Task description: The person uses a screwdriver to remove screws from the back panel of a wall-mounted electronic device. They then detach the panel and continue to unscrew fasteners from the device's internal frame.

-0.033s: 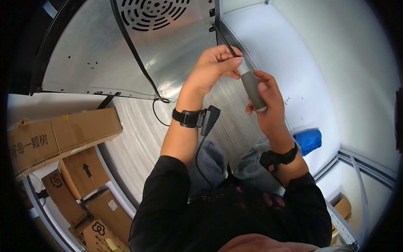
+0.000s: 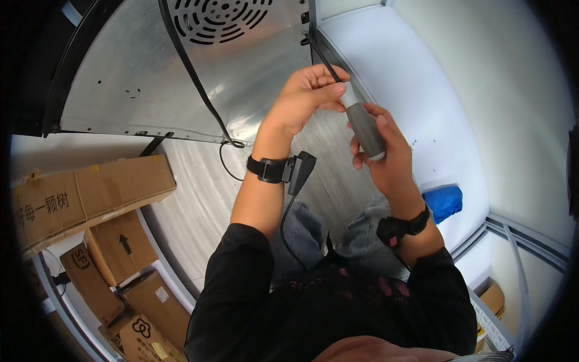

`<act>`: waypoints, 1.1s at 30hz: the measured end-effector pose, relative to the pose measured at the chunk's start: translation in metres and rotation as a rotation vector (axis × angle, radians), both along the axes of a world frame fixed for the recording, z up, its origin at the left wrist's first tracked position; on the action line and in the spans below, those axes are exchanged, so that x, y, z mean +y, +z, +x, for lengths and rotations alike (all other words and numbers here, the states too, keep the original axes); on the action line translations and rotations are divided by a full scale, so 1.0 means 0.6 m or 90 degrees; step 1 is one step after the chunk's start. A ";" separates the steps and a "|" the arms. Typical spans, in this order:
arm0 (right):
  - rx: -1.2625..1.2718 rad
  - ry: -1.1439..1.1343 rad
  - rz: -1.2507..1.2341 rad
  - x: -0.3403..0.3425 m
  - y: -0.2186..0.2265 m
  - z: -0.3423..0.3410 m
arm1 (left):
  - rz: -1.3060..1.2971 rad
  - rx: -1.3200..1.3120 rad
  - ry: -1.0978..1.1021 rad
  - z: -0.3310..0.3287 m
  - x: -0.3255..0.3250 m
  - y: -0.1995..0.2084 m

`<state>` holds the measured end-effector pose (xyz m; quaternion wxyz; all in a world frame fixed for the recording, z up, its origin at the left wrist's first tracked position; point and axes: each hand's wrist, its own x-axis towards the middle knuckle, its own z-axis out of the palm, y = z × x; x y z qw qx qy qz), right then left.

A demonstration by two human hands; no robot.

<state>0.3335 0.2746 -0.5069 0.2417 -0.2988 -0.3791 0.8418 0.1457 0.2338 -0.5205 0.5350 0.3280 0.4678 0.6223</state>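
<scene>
A screwdriver [image 2: 365, 130] with a thick grey handle and a pale collar slants up and left. Its dark shaft runs to the right edge of a bare metal panel [image 2: 241, 78], where the tip is too small to make out. Thumb and fingers of my left hand [image 2: 307, 96] are closed on the pale collar and the base of the shaft. My right hand [image 2: 389, 145] is lower down, its fingers and thumb curled round the grey handle. Both wrists wear black straps, and a small black device [image 2: 300, 172] sits on the left one.
A black cable [image 2: 196, 78] hangs down the panel, near round vent slots [image 2: 224, 24]. Cardboard boxes [image 2: 96, 196] are stacked at the left. On the white surface at the right lies a blue bundle [image 2: 444, 204]. Metal frame rails [image 2: 525, 241] cross the lower right.
My right hand has shifted its hold on the handle, moving slightly right and down, so more of the grey grip shows. My left hand has stayed on the collar.
</scene>
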 end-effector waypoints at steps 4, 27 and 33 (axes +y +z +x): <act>0.033 0.099 -0.048 0.010 -0.006 0.006 | 0.041 -0.076 -0.018 0.001 -0.001 0.002; -0.012 0.045 0.001 0.011 -0.024 0.000 | 0.019 -0.013 -0.026 0.000 0.004 0.004; -0.003 0.037 0.003 0.013 -0.027 0.002 | 0.029 0.004 -0.006 0.000 0.008 0.004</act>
